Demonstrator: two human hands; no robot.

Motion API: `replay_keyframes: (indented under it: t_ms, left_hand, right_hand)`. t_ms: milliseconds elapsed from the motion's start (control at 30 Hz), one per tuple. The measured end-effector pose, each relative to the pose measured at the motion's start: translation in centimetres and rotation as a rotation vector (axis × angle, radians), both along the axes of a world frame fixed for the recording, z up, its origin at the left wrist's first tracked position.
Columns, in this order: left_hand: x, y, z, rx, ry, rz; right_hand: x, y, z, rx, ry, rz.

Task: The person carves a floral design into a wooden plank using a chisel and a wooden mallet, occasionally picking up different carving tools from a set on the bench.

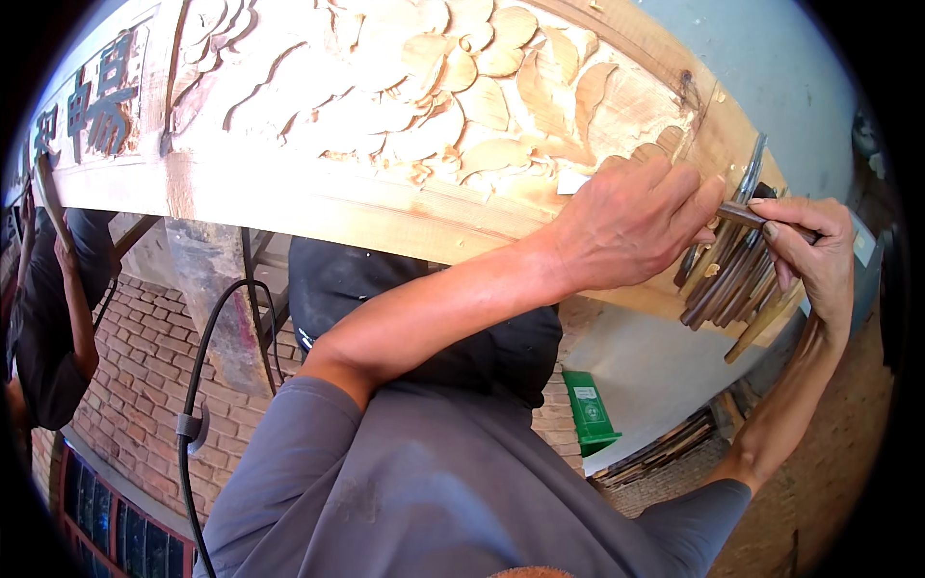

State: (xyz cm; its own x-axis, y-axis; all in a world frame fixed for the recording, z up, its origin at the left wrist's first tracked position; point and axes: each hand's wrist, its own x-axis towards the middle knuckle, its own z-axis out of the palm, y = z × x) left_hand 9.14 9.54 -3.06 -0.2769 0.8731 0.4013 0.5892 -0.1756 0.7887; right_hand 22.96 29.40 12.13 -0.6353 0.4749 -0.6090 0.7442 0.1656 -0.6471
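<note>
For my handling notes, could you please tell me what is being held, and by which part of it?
A tool's brown handle, pinched by the right hand; the left hand is at the other end, where its grip is hidden.

Brick paving [135, 337] lies below a black cable [183, 472], near a green bin [590, 412].
</note>
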Motion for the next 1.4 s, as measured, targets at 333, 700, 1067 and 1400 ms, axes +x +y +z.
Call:
replay_keyframes:
  t_ms: [333, 700, 1067, 1400]
  left_hand:
    - [0.3, -0.1, -0.2, -0.011, 0.002, 0.067]
    - [0.6, -0.4, -0.3, -0.026, 0.017, 0.156]
    - [0.2, -0.8, 0.3, -0.039, 0.024, 0.182]
    - [-0.4, -1.2, 0.4, -0.015, -0.028, 0.247]
  right_hand:
    - [1.0, -0.1, -1.9, -0.094, 0.028, -0.051]
    - [2.1, -0.5, -4.1, -0.196, 0.052, -0.118]
    - [0.9, -1.9, -3.3, -0.137, 0.053, -0.108]
    - [-0.5, -2.4, -3.2, -0.124, 0.053, -0.036]
